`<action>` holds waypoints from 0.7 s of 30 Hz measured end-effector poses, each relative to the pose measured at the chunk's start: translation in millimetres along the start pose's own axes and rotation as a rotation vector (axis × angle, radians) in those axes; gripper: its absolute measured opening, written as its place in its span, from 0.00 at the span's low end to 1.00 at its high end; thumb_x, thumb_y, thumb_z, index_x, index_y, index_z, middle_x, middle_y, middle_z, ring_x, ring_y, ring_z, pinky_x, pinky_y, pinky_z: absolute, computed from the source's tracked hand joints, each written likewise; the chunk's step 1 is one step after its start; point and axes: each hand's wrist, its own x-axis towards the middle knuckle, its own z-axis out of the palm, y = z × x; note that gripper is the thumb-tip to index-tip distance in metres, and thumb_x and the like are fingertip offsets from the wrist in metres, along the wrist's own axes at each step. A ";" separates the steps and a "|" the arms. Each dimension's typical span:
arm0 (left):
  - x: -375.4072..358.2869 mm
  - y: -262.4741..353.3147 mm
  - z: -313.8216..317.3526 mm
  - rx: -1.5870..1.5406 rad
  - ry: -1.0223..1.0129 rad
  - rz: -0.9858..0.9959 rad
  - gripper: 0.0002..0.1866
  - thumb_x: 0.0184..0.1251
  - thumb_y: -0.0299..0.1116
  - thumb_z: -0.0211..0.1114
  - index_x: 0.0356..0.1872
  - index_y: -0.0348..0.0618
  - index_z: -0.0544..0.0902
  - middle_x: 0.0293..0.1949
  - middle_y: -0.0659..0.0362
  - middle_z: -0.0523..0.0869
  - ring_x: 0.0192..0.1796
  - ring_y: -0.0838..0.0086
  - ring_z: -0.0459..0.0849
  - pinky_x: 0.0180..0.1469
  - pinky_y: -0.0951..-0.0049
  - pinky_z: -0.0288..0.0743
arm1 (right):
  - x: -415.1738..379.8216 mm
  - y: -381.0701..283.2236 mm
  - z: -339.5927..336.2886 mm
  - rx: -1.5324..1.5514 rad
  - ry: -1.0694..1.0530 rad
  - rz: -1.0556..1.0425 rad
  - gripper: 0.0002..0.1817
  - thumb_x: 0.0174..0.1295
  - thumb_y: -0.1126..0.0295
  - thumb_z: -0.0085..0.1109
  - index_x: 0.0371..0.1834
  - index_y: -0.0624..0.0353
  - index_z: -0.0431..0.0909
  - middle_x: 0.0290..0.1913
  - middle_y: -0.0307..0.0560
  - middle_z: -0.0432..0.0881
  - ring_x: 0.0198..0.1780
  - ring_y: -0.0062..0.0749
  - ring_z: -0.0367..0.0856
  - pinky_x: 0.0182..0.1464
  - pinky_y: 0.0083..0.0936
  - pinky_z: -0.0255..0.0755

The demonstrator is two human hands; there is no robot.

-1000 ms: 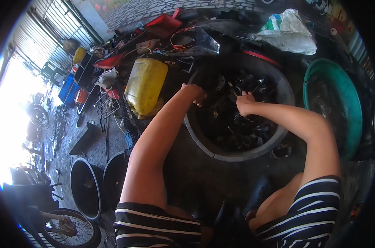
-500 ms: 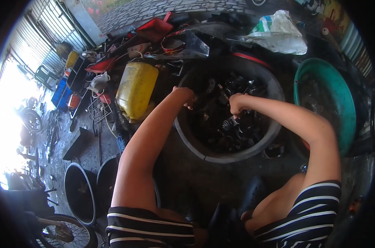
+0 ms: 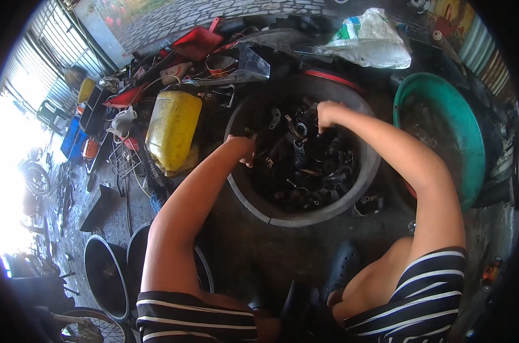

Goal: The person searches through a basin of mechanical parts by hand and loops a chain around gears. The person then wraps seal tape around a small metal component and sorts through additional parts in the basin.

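A large round dark tub (image 3: 254,207) in front of me holds many dark metal parts (image 3: 308,171). My left hand (image 3: 243,150) is at the tub's left side, its fingers curled round a small dark part I cannot make out. Over the back right of the tub is my right hand (image 3: 329,116), fingers bent down and pressed together near the parts; what they hold, if anything, is too small to name. A curved metal piece (image 3: 275,118) lies between the hands, toward the back of the heap.
A yellow jerrycan (image 3: 174,128) stands left of the tub, a green basin (image 3: 471,137) right of it. Behind are a red dustpan (image 3: 196,43) and a white sack (image 3: 374,43). Black buckets (image 3: 106,277) stand at the lower left.
My right hand has moved back, away from me, uncovering parts in the middle of the tub. My left hand has shifted slightly left and nearer. The whole view has shifted a little.
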 end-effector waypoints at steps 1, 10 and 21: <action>1.7 2.5 0.6 0.048 -0.041 -0.020 0.22 0.49 0.48 0.62 0.49 0.60 0.75 0.50 0.65 0.76 0.55 0.68 0.71 0.52 0.57 0.61 | -3.9 -0.4 10.9 -0.041 0.039 -0.007 0.28 0.34 0.57 0.71 0.39 0.62 0.78 0.43 0.48 0.78 0.49 0.41 0.74 0.50 0.40 0.65; 12.0 33.9 -16.4 0.047 0.024 0.130 0.23 0.48 0.49 0.62 0.48 0.61 0.75 0.48 0.62 0.77 0.54 0.66 0.72 0.52 0.61 0.65 | 21.6 2.1 44.3 0.572 -0.337 -0.143 0.12 0.46 0.64 0.62 0.35 0.53 0.79 0.29 0.41 0.82 0.31 0.26 0.80 0.30 0.26 0.71; 19.6 26.8 -12.7 -0.001 0.040 0.129 0.24 0.46 0.47 0.63 0.49 0.61 0.74 0.47 0.60 0.78 0.51 0.65 0.74 0.51 0.64 0.67 | 38.0 -20.8 59.8 0.665 -0.265 -0.085 0.14 0.53 0.62 0.54 0.37 0.58 0.78 0.36 0.42 0.81 0.32 0.28 0.80 0.35 0.29 0.72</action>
